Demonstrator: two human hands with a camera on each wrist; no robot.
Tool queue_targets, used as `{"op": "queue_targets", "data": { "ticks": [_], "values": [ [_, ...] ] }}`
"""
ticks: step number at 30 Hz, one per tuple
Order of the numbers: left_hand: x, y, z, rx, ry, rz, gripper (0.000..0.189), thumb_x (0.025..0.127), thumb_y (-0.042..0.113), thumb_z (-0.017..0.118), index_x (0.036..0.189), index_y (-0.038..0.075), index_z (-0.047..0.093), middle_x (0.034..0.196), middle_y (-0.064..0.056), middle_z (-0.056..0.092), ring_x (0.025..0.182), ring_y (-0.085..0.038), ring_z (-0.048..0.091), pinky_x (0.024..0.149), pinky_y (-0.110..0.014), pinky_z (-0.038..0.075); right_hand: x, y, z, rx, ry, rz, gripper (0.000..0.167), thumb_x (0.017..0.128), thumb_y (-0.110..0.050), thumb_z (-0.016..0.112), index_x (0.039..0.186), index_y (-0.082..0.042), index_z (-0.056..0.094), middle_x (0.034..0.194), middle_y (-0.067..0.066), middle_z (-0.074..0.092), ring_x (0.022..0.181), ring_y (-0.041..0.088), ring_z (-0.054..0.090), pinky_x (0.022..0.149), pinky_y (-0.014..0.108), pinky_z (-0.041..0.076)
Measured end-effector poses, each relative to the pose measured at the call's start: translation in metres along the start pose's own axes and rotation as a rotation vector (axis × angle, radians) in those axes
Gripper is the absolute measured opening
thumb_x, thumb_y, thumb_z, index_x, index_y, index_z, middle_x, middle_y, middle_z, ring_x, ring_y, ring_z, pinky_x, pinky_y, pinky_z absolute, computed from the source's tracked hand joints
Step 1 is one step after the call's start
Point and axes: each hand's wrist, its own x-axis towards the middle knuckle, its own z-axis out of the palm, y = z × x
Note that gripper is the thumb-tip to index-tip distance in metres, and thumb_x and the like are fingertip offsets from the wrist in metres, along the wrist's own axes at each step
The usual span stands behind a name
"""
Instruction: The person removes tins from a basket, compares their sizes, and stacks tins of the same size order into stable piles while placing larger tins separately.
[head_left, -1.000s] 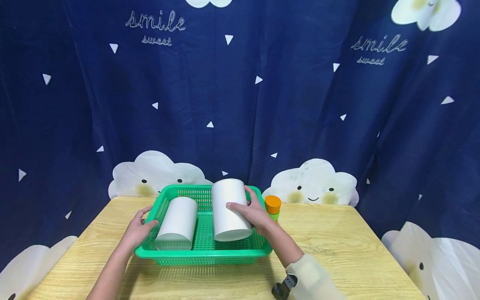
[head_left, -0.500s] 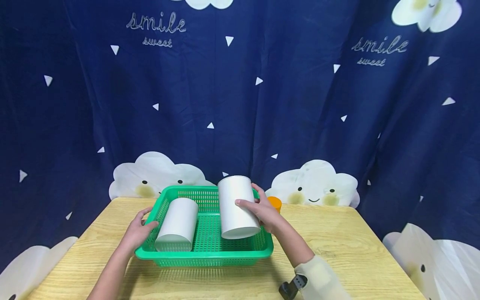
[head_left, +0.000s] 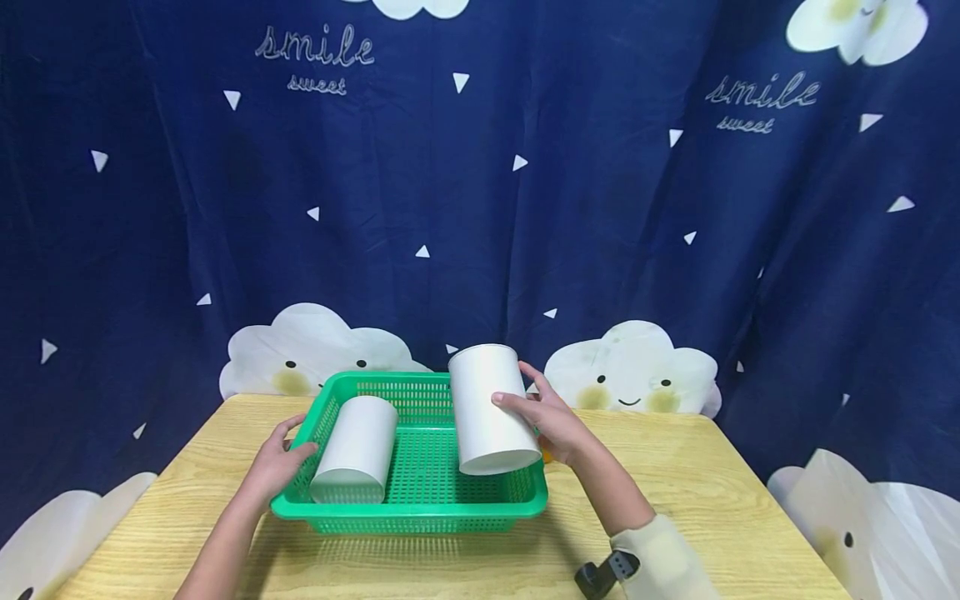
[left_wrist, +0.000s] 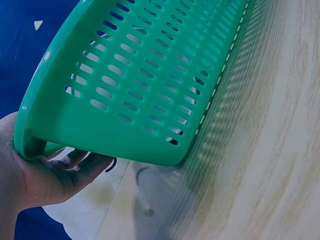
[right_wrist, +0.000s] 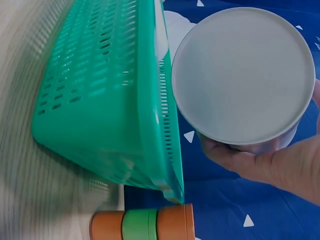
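Observation:
A green plastic basket [head_left: 408, 510] with slotted walls stands on the table. My left hand [head_left: 276, 464] grips its left rim, thumb on top; in the left wrist view, fingers [left_wrist: 82, 167] show below the rim. My right hand [head_left: 558, 425] holds a white cylindrical canister [head_left: 487, 408], tilted, over the basket's right side, with the thumb along its side. The right wrist view shows the canister's flat round end [right_wrist: 242, 75] beyond the basket rim. Another white canister [head_left: 360, 446] lies inside the basket on the left.
An orange-and-green cylindrical container [right_wrist: 140, 223] stands just right of the basket, mostly hidden behind my right hand in the head view. The wooden table [head_left: 660, 492] extends to the right. A dark blue curtain [head_left: 420, 167] hangs behind.
My right hand has moved right and slightly up with the white canister, and now covers most of the orange-topped container. My left hand and the basket stay in place.

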Motion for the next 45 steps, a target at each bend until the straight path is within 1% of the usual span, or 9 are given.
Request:
{"op": "queue_targets", "data": {
  "ticks": [4,10,17,21,28,37,41,45],
  "values": [
    [0.000,0.000,0.000,0.004,0.001,-0.002,0.062,0.096,0.016,0.046,0.146,-0.002,0.016,0.123,-0.037,0.046,0.097,-0.035,0.061,0.071,-0.040,0.054,-0.002,-0.002,-0.007,-0.001,-0.004,0.001,0.077,0.086,-0.030,0.061,0.148,-0.030,0.015,0.133,0.019,0.040,0.102,0.028,0.058,0.073,0.041,0.053],
    [0.001,0.001,0.000,0.011,-0.007,-0.001,0.062,0.096,0.017,0.046,0.147,-0.001,0.015,0.125,-0.037,0.045,0.101,-0.038,0.059,0.072,-0.040,0.053,-0.006,-0.004,-0.017,0.000,-0.009,-0.010,0.077,0.087,-0.027,0.060,0.148,-0.027,0.013,0.133,0.021,0.039,0.101,0.026,0.058,0.073,0.039,0.052],
    [0.001,0.000,0.000,0.010,-0.004,0.004,0.062,0.096,0.017,0.046,0.147,-0.001,0.016,0.124,-0.036,0.046,0.100,-0.038,0.059,0.072,-0.041,0.053,-0.010,-0.008,-0.029,0.030,-0.016,-0.015,0.079,0.088,-0.025,0.059,0.150,-0.027,0.009,0.136,0.021,0.035,0.101,0.024,0.058,0.075,0.039,0.053],
    [0.001,-0.002,0.000,0.008,-0.003,0.004,0.062,0.095,0.017,0.046,0.147,-0.001,0.016,0.124,-0.036,0.046,0.100,-0.037,0.060,0.071,-0.041,0.054,-0.013,-0.009,-0.035,0.042,-0.016,-0.017,0.079,0.088,-0.025,0.058,0.150,-0.028,0.008,0.137,0.023,0.035,0.099,0.023,0.059,0.075,0.040,0.052],
    [0.001,-0.002,0.000,0.004,-0.002,0.002,0.062,0.096,0.017,0.046,0.147,-0.002,0.016,0.126,-0.037,0.045,0.101,-0.040,0.059,0.072,-0.042,0.054,-0.018,-0.011,-0.046,0.053,-0.023,-0.016,0.081,0.089,-0.024,0.057,0.151,-0.027,0.005,0.141,0.024,0.030,0.097,0.021,0.060,0.076,0.041,0.053],
    [0.001,-0.001,0.001,0.007,-0.001,-0.002,0.062,0.096,0.016,0.046,0.147,-0.002,0.015,0.125,-0.037,0.045,0.101,-0.039,0.059,0.072,-0.042,0.054,-0.023,-0.011,-0.062,0.050,-0.022,-0.021,0.079,0.090,-0.025,0.057,0.150,-0.027,0.005,0.133,0.022,0.039,0.095,0.020,0.061,0.076,0.042,0.053],
    [0.000,0.000,0.001,0.003,0.003,0.000,0.061,0.096,0.016,0.046,0.146,-0.001,0.016,0.124,-0.037,0.045,0.099,-0.038,0.060,0.071,-0.042,0.054,-0.025,-0.011,-0.069,0.056,-0.018,-0.022,0.079,0.090,-0.025,0.056,0.150,-0.027,0.005,0.133,0.022,0.038,0.095,0.020,0.061,0.075,0.042,0.053],
    [-0.001,0.001,0.000,0.002,0.001,-0.002,0.061,0.096,0.016,0.046,0.146,-0.001,0.016,0.123,-0.036,0.046,0.097,-0.036,0.061,0.071,-0.042,0.054,-0.027,-0.012,-0.076,0.058,-0.015,-0.024,0.079,0.091,-0.025,0.055,0.150,-0.026,0.002,0.136,0.021,0.032,0.096,0.019,0.060,0.076,0.041,0.053]
  ]
}}
